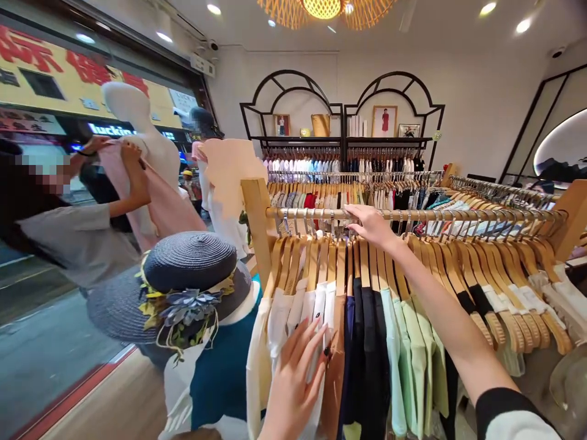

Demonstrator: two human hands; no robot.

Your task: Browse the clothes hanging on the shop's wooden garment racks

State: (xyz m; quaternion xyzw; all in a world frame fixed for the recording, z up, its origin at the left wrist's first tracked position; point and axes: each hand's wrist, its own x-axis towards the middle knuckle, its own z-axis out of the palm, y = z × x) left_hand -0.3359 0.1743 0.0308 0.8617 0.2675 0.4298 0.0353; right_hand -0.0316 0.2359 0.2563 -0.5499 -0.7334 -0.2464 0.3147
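My left hand [298, 379] is open, its fingers spread against white garments [320, 305] on wooden hangers. A brown garment [334, 360] hangs just right of those fingers, followed by dark ones and light green ones [415, 354]. Up at the wooden rail [449, 215], my right hand [371, 227] is closed with thumb and fingers around the hook of a hanger [340, 250]. Which hook it grips is partly hidden by the fingers. My right forearm crosses in front of several hangers.
Left of the rack stands a mannequin wearing a dark straw hat [192, 263] with flowers. Beyond it, another person [77, 226] holds pink cloth [160, 195] beside a white mannequin [132, 122]. More clothes racks [321, 198] stand behind. A wooden post [257, 226] supports the rail's left end.
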